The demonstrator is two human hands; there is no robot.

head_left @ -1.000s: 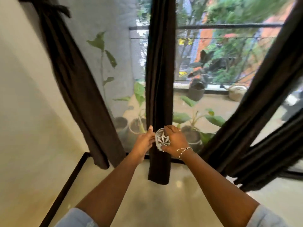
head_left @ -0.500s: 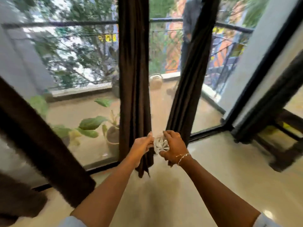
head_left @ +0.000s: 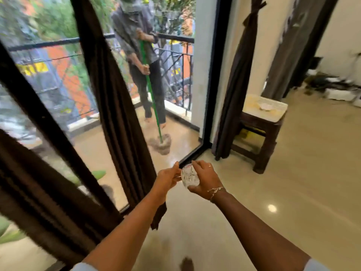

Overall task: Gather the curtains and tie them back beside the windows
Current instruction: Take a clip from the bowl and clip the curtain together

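Two hands meet just in front of the gathered brown curtain (head_left: 121,122) that hangs against the window glass (head_left: 58,79): the left hand (head_left: 167,179) pinches with its fingers (head_left: 175,167) closed on the left edge of a small clear, patterned tieback clasp (head_left: 189,176), and the right hand (head_left: 204,178), with a bracelet (head_left: 215,191) at its wrist, cups the same clasp from the right, fingers curled on it. The clasp sits just right of that curtain's lower part, not touching the cloth as far as can be seen. Right of the curtain, past the black window frame (head_left: 215,75), another brown curtain (head_left: 237,79) hangs knotted by the wall, with a wooden bench (head_left: 261,122) beside it. Beyond the glass, a person (head_left: 144,61) holds a green-handled mop (head_left: 154,106) on the balcony.
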